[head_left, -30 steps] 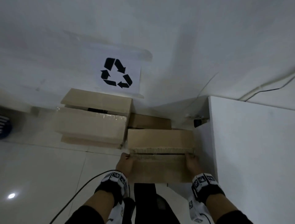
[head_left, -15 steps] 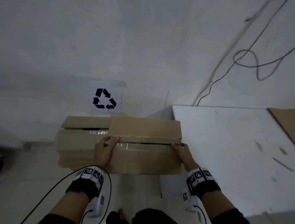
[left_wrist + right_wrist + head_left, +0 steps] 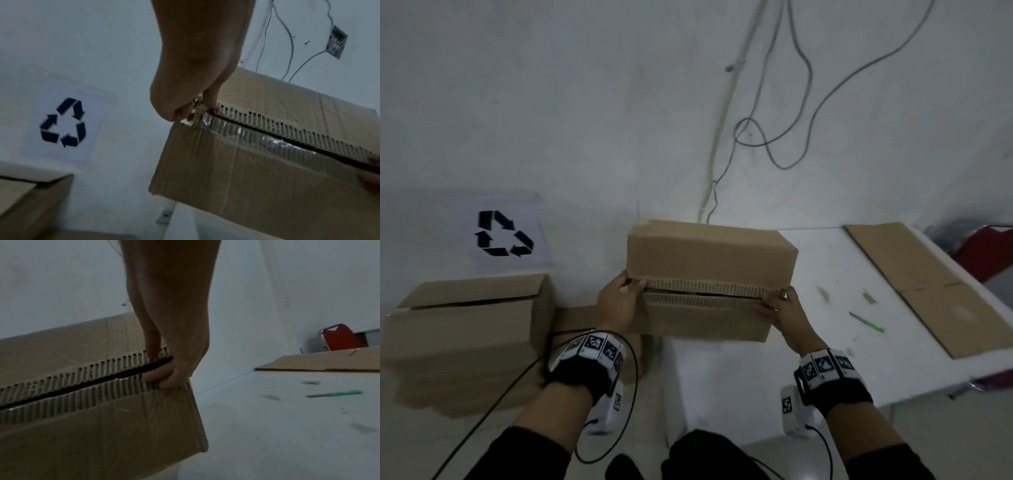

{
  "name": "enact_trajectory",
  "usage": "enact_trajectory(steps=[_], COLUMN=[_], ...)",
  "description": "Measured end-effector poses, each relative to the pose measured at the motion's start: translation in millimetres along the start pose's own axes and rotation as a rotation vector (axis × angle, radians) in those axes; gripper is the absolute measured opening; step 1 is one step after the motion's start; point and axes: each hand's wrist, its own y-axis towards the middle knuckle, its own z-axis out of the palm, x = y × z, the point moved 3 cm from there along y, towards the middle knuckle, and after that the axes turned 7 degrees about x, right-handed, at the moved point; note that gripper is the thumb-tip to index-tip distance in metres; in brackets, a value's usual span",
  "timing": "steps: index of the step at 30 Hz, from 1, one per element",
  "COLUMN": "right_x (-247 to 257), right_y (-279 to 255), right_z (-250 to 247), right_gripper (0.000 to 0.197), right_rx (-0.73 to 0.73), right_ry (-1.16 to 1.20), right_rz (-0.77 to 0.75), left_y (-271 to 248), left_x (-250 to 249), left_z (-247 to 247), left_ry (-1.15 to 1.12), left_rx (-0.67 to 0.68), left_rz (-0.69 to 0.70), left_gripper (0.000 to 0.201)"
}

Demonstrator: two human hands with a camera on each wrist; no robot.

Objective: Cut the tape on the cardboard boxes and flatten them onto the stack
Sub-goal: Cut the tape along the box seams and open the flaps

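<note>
- The left hand point(image 3: 616, 305) grips the left end of a cardboard box point(image 3: 709, 253), its fingers curled into the slit between the 2 flaps; the left wrist view shows fingertips point(image 3: 209, 99) pinching the flap edge.
- The right hand point(image 3: 780, 313) grips the right end of the same seam, fingers point(image 3: 162, 378) hooked over the lower flap's corrugated edge, thumb side on the upper flap.
- The box is held in the air between both hands, seam facing the person, above the near left corner of a white table point(image 3: 825, 342). Whether it touches the table cannot be told.
- Clear tape point(image 3: 257, 138) glints along the lower flap beside the dark gap; the seam looks already parted.
- Judged from this: the box seems light and empty, held easily by 2 flap edges. The board is stiff along its flutes but creases readily; the raw edges are rough, the tape slick. The ends of the seam are the sound place to hold.
- Outward: a green-handled knife point(image 3: 866, 322) lies on the table to the right, well apart from the hands.
- A flattened cardboard sheet point(image 3: 928, 284) lies further right on the table.
- To the left, lower down, stand other boxes point(image 3: 465, 329), under a recycling sign point(image 3: 503, 233) on the wall.
</note>
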Motion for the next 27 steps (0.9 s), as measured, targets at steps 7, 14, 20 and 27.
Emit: enact_trajectory(steps=[7, 14, 20, 27], right_x=[-13, -70, -107, -110], right_y=[-35, -49, -51, -15], right_z=[-148, -221, -221, -215], right_gripper=[0.034, 0.028, 0.031, 0.022], right_rx=[-0.046, -0.255, -0.359, -0.134], right_ry=[0.453, 0.677, 0.681, 0.225], right_rz=[0.042, 0.093, 0.245, 0.366], left_y=[-56, -89, -73, -31], left_x=[-41, -26, 26, 12], left_z=[148, 204, 213, 252], left_ry=[-0.811, -0.866, -0.521, -0.576], left_rx=[0.262, 0.328, 0.111, 0.005], left_rz=[-0.317, -0.352, -0.513, -0.586], left_gripper=[0.082, 0.046, 0.038, 0.050])
